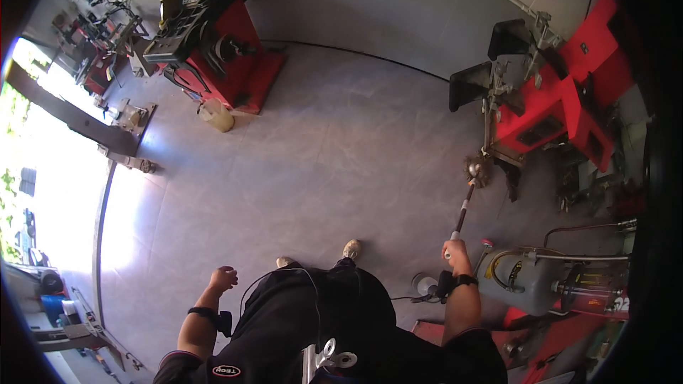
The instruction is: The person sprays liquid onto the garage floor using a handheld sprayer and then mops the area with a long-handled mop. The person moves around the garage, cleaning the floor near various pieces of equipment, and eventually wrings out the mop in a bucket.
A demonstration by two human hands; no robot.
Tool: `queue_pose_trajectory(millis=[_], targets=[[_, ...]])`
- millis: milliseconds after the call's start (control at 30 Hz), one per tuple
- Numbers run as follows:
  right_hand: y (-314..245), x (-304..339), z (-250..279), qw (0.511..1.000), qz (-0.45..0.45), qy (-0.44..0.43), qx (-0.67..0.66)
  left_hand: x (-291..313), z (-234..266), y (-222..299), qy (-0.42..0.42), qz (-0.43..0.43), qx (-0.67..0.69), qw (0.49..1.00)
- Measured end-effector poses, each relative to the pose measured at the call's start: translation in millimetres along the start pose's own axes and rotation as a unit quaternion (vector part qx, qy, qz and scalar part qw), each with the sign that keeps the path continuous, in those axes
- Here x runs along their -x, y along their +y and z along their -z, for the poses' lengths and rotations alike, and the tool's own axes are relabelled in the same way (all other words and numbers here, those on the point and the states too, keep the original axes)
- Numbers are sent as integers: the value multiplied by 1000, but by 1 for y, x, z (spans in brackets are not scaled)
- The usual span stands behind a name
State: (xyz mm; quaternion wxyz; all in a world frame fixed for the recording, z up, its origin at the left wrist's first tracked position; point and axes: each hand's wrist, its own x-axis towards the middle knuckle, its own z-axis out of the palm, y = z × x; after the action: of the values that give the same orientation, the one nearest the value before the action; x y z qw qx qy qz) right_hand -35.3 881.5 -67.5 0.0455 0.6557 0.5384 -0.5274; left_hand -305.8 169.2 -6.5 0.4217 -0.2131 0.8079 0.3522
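My right hand (455, 250) is closed around the handle of a mop (463, 215), out to my right. Its dark shaft with pale bands slants away to a round, shaggy brownish head (477, 171) on the floor, close to the foot of a red machine (541, 117). My left hand (224, 279) hangs out at my left side, fingers loosely bent, holding nothing. Dark bands are strapped round both wrists. The tips of my shoes (352, 248) show below my dark clothing.
A red machine with a black top (228, 50) stands far left, with a yellowish plastic container (215, 115) beside it. At right are a grey tank (516, 281) and hoses. A bright doorway lies left, behind a post (85, 117). Grey floor (306, 149) spreads ahead.
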Motion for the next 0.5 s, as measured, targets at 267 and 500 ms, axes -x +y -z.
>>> queue_pose_trajectory(millis=[267,500], targets=[[29,141,-64,983,55,-38,172,-54,42,-57,-37,13,7,999],[28,274,-140,970,43,-178,163,-98,105,-73,-44,-14,23,999]])
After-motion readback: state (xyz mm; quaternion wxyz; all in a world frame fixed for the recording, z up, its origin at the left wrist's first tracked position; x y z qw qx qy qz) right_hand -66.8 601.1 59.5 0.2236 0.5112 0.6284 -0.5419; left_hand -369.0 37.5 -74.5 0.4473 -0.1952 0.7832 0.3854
